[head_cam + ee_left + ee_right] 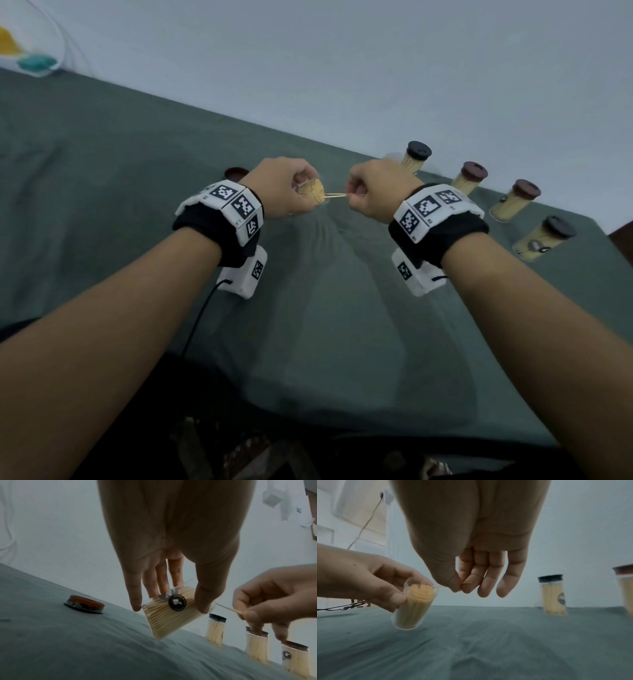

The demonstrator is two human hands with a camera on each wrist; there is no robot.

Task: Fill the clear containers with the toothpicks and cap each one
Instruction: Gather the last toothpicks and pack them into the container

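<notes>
Four capped jars (510, 200) full | left hand (279, 192) grips open container (414, 605) | right hand (373, 193) pinches toothpicks (335, 195)

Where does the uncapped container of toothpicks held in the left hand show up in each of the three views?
Head: uncapped container, centre, between the fists.
Left wrist: centre, tilted, under the left hand.
Right wrist: lower left, mouth facing the right hand.
Shared landmark: black-capped container.

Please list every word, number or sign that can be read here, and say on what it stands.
No readable words or numbers.
Round dark label with a white mark on the held container: too blurred to read.
Label on a capped container: blurred.
Wristband squares: black-and-white code patterns, not text.
</notes>
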